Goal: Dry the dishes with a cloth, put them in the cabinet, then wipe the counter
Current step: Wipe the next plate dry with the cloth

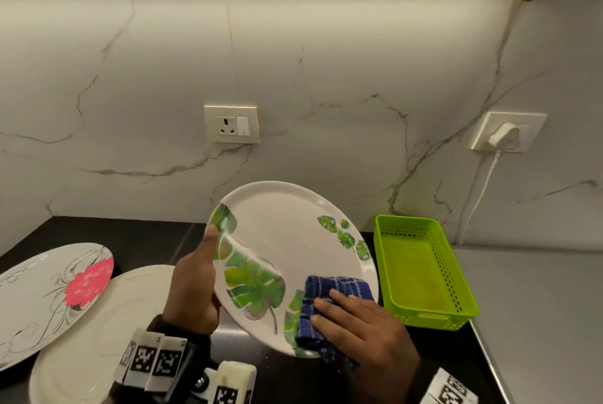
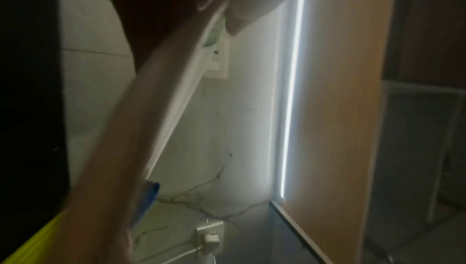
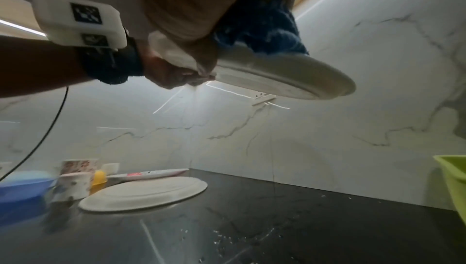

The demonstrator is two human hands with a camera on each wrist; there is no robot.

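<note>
A white plate with green leaf prints [image 1: 287, 240] is held tilted above the black counter [image 1: 137, 237]. My left hand [image 1: 199, 273] grips its left rim, thumb on the face and fingers behind. A blue checked cloth [image 1: 336, 286] lies over the plate's lower right rim. My right hand [image 1: 342, 309] holds it there with fingers on top, and its thumb is hidden. The right wrist view shows the plate's underside [image 3: 290, 77] with the cloth [image 3: 262, 29] above its edge. In the left wrist view the plate's rim [image 2: 141, 128] runs edge-on, with a corner of cloth [image 2: 148, 194].
A plate with a pink flower [image 1: 55, 299] overlaps a plain white plate [image 1: 107, 322] at the left. A green basket [image 1: 421, 273] stands at the right, beside a grey surface [image 1: 538, 305]. Cups [image 3: 75, 178] and a blue container [image 3: 22, 186] sit far left. A plug [image 1: 504, 136] trails a cable.
</note>
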